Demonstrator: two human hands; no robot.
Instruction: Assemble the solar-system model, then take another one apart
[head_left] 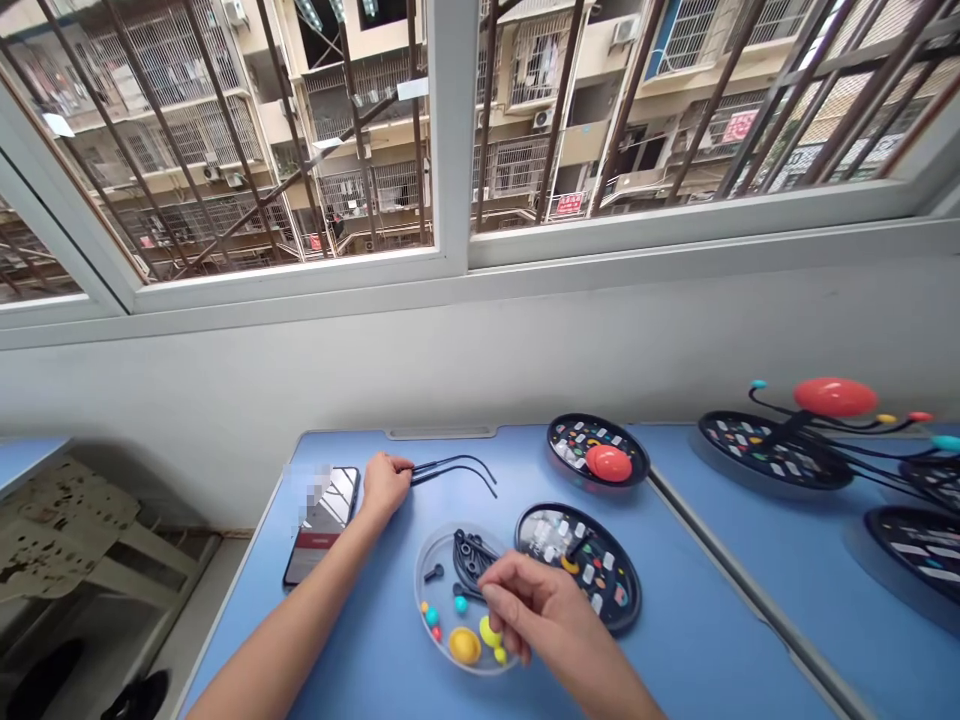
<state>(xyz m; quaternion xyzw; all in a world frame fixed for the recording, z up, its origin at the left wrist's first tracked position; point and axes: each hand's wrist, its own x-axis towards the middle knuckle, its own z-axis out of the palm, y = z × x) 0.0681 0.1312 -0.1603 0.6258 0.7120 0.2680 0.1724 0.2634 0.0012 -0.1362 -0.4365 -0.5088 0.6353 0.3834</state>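
My left hand (385, 484) is closed round the ends of two thin black curved rods (457, 466), which stick out to the right at the back of the blue table. Over the right side of a clear round container (421, 600) is my right hand (536, 605), thumb and forefinger pinched together; whatever may be between them is hidden. The container holds black rod parts (472, 560), a yellow half ball (464, 645), a lime-yellow ball (490, 631) and several small coloured balls. Partly behind my right hand lies a black oval base (619, 570) with printed planets.
A phone (330, 525) lies left of my left hand. Another black oval base (566, 435) carries red half-ball pieces (609, 463). On the adjoining table at right stands a model with a red dome (835, 397) and outstretched arms. A white windowed wall (487, 355) borders the back.
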